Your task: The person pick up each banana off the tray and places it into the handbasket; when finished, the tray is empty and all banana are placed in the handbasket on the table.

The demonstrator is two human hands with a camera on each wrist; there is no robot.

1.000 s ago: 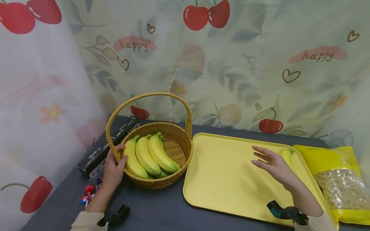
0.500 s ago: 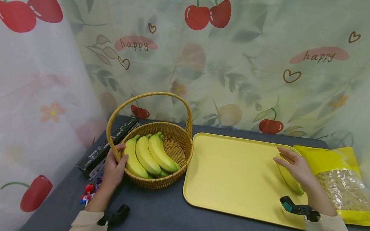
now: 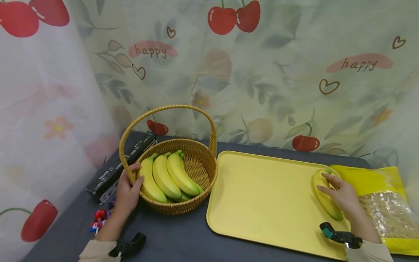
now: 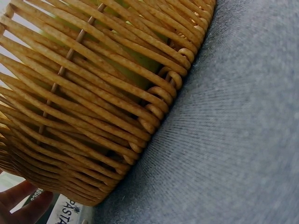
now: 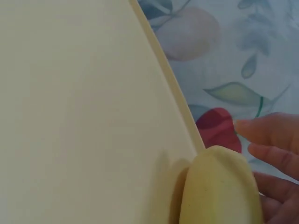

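A wicker basket (image 3: 178, 207) with a tall arched handle holds several yellow bananas (image 3: 163, 176), with green stems and tips. My left hand (image 3: 128, 193) grips the basket's left rim at the foot of the handle, its thumb toward the bananas. In the left wrist view, fingertips (image 4: 28, 200) lie against the woven side. A single banana (image 3: 324, 196) lies along the right side of a yellow tray (image 3: 262, 203). Over that banana is my right hand (image 3: 343, 194), thumb and fingers apart. The right wrist view shows its loosely bent fingers (image 5: 275, 135) beside the banana (image 5: 219, 186).
Right of the tray lies a yellow bag (image 3: 383, 207) with a clear window. A long black box (image 3: 121, 167) stands behind my left hand. Wrapped lollipops (image 3: 99, 216) lie beside my left forearm. A printed curtain (image 3: 262, 91) hangs behind the dark tabletop (image 3: 183, 236).
My right hand has moved right across the tray and lowered over the single banana. My left hand and the basket have stayed in place.
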